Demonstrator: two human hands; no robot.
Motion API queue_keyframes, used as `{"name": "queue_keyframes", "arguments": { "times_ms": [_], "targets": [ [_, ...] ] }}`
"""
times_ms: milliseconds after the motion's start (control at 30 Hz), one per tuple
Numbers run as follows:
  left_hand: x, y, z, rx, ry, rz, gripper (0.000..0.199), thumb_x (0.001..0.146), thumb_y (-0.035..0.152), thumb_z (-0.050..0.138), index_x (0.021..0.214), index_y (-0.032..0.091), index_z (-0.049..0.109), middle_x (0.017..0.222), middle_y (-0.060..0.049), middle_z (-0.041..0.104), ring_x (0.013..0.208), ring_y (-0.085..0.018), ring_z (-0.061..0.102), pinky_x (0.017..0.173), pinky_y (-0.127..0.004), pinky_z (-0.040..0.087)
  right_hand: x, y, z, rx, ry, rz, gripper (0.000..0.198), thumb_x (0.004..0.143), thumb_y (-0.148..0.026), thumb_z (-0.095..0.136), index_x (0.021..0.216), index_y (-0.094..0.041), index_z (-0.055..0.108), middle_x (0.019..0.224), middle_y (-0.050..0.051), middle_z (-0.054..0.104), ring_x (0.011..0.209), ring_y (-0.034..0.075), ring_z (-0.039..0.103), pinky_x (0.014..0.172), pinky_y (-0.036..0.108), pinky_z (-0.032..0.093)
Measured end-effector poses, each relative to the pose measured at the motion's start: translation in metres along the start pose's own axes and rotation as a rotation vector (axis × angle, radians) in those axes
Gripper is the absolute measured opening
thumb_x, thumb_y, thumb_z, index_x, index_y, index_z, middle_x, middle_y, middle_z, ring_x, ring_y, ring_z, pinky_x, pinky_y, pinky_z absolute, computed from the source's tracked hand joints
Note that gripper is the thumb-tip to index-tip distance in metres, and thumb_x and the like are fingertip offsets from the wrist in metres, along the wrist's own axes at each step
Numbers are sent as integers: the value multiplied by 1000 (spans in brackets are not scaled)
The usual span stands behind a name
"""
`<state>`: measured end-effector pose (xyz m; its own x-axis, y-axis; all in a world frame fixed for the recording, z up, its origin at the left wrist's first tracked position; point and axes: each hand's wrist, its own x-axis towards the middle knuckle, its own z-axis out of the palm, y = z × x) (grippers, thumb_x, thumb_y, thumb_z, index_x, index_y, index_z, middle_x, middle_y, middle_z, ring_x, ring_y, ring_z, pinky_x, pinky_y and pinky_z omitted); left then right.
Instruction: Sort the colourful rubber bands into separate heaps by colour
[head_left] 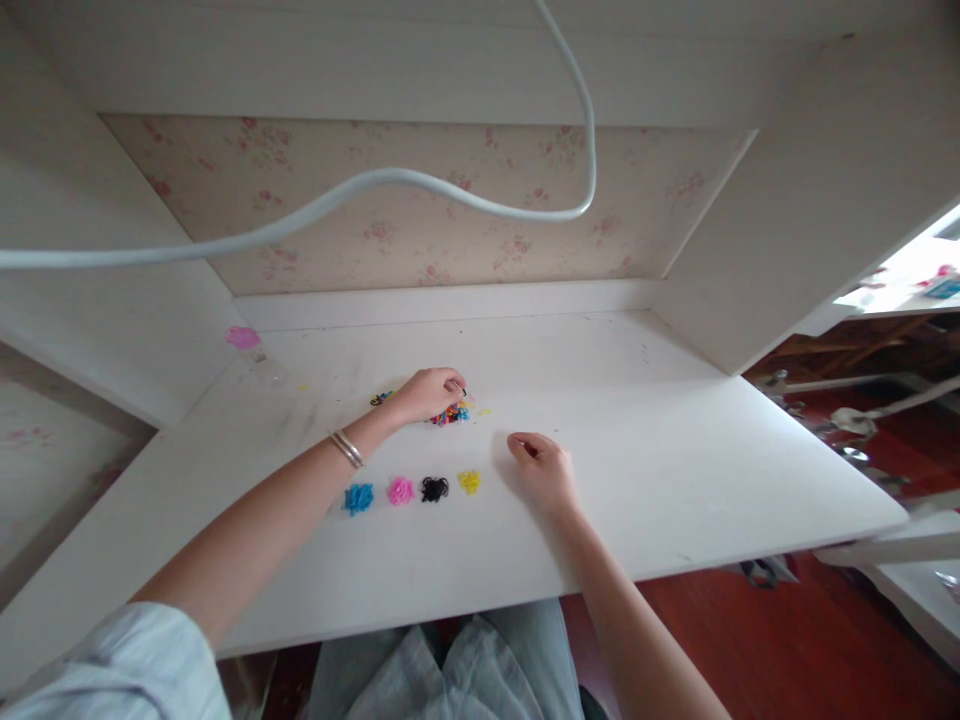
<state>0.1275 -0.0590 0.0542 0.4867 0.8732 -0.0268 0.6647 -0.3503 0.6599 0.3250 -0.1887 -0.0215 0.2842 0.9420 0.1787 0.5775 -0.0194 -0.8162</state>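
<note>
My left hand (431,394), with bangles at its wrist, reaches over a mixed pile of small coloured rubber bands (450,415). Its fingertips are pinched, and a tiny black band (464,392) shows at them. Part of the pile is hidden behind this hand. My right hand (546,468) rests on the table to the right, fingers curled closed; what they hold, if anything, is hidden. Nearer to me lie sorted heaps in a row: blue bands (358,498), pink bands (401,490), black bands (434,488) and yellow bands (469,482).
The white tabletop (675,450) has panels at both sides and a floral back wall (450,240). A white cable (390,178) hangs across the upper view. At the left rear are a pink patch (242,337) and a clear object (270,370).
</note>
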Motion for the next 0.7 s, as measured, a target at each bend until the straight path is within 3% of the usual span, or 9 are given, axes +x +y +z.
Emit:
{"name": "queue_keyframes", "arguments": {
  "times_ms": [200, 333, 700],
  "targets": [
    [-60, 14, -4, -12, 36, 19, 25, 79, 35, 57, 96, 21, 69, 99, -1, 72, 89, -12, 65, 82, -21, 51, -1, -1, -1, -23, -18, -11, 30, 82, -37, 48, 83, -23, 74, 81, 3, 71, 69, 15, 62, 67, 26, 44],
    [-96, 17, -2, 25, 92, -14, 23, 80, 38, 56, 94, 25, 70, 95, 2, 73, 81, -12, 66, 80, -23, 51, -2, -1, 0, -44, -31, -20, 30, 82, -37, 48, 83, -24, 74, 87, 3, 72, 75, 16, 63, 71, 26, 45],
    [-151, 9, 23, 187, 202, -35, 28, 92, 31, 40, 90, 25, 67, 94, 0, 68, 85, -12, 63, 78, -24, 46, -3, 0, 0, -63, -44, -23, 31, 83, -41, 49, 83, -24, 74, 84, 3, 72, 72, 16, 62, 69, 26, 44]
  ]
}}
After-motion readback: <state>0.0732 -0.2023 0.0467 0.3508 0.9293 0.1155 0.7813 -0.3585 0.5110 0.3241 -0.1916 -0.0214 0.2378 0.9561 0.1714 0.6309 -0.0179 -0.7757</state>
